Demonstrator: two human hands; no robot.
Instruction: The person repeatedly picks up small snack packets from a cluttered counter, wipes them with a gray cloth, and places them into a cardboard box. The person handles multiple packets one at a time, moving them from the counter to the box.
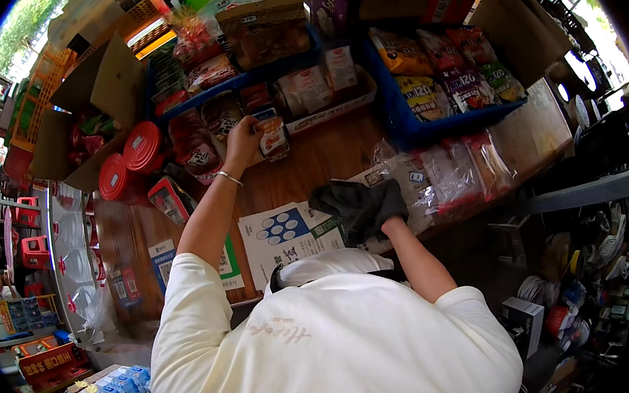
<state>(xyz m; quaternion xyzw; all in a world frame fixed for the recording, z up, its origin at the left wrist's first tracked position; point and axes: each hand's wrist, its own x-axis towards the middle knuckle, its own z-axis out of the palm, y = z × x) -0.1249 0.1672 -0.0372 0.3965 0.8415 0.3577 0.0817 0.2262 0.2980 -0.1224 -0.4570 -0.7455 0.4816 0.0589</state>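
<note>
My left hand [245, 142], with a bracelet at the wrist, reaches over the wooden counter [322, 161]. Its fingers grip the edge of a small orange-and-white snack packet [273, 137], in front of a shallow carton of packets. A crumpled dark grey cloth [358, 206] is in my right hand [391, 226], and its folds hide most of the fingers. The cloth lies over a printed sheet [290, 236] at the counter's near side. Just right of the cloth are clear plastic-wrapped packs [449, 175].
Blue crates hold snack bags: one crate [449, 121] at right, another [235, 82] behind my left hand. Red-lidded jars [142, 145] and an open cardboard box [94, 95] stand left. Payment-code cards [164, 262] lie near my left forearm. A grey rail [581, 192] runs at right.
</note>
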